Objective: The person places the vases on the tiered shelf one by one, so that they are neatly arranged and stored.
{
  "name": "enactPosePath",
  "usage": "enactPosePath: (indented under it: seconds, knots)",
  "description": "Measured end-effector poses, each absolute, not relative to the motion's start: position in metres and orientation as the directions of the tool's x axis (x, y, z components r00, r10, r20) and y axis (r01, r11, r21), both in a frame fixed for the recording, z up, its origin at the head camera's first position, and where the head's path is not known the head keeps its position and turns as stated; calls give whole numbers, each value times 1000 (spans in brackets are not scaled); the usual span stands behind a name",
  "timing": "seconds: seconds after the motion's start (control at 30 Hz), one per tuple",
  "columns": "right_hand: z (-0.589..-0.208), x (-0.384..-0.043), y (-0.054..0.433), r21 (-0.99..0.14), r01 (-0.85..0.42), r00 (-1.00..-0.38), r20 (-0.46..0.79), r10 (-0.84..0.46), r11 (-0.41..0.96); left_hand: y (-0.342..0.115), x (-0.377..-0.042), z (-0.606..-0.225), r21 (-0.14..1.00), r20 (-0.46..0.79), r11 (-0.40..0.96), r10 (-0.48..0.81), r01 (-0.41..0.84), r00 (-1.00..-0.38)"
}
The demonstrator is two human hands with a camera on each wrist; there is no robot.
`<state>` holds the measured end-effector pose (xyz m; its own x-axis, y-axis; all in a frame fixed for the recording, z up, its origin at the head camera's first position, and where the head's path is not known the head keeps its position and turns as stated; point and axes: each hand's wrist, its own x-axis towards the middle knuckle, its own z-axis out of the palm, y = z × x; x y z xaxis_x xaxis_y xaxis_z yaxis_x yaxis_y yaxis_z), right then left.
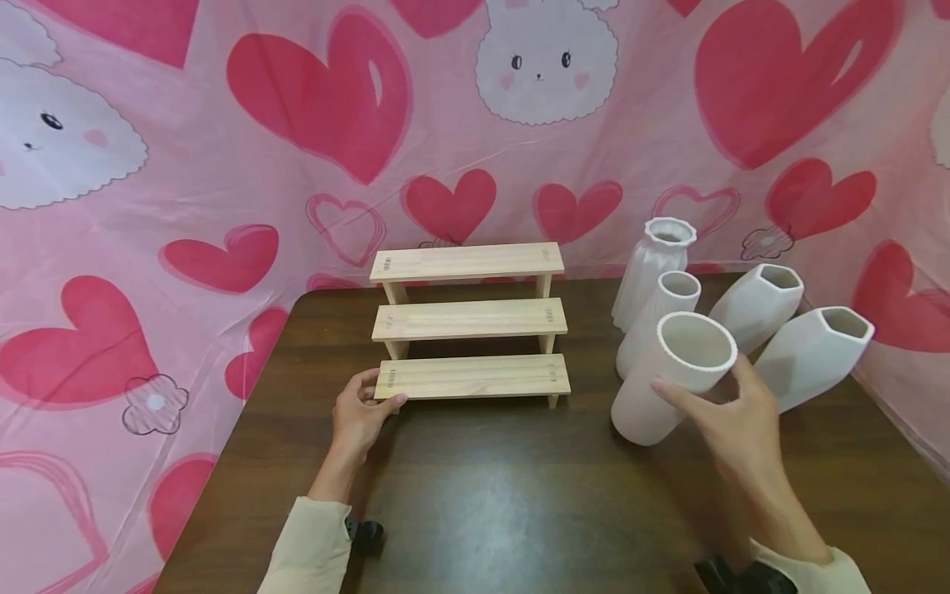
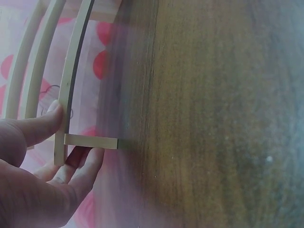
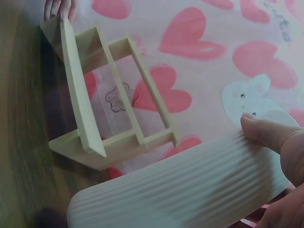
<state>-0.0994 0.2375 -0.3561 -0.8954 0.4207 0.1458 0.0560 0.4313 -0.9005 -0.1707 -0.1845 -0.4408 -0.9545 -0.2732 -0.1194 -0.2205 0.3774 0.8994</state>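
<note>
A three-tier wooden shelf stand [image 1: 475, 375] stands on the dark table. My left hand [image 1: 359, 415] grips the left end of its lowest board, thumb on top and fingers beneath, as the left wrist view shows. In my right hand [image 1: 731, 417] is a white ribbed vase [image 3: 180, 190], held near its rim with the thumb on the near side. The vase leans, its mouth toward the upper right. It hides part of the white vases behind it. In the right wrist view the shelf stand [image 3: 78, 90] lies beyond the vase.
Close behind the held vase are a slim white vase [image 1: 653, 326] and a fluted white vase [image 1: 646, 268]. Two faceted white vases [image 1: 812, 355] stand to the right. A pink heart-print cloth [image 1: 460, 107] hangs behind the brown table [image 1: 475, 487].
</note>
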Motion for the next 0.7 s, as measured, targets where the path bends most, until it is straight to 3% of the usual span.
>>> enactPosePath:
  seconds: [0.7]
  knots:
    - [-330, -106, 216, -886, -41, -935, 197, 295, 461, -185, -170, -441, 894, -123, 385, -285, -231, -951]
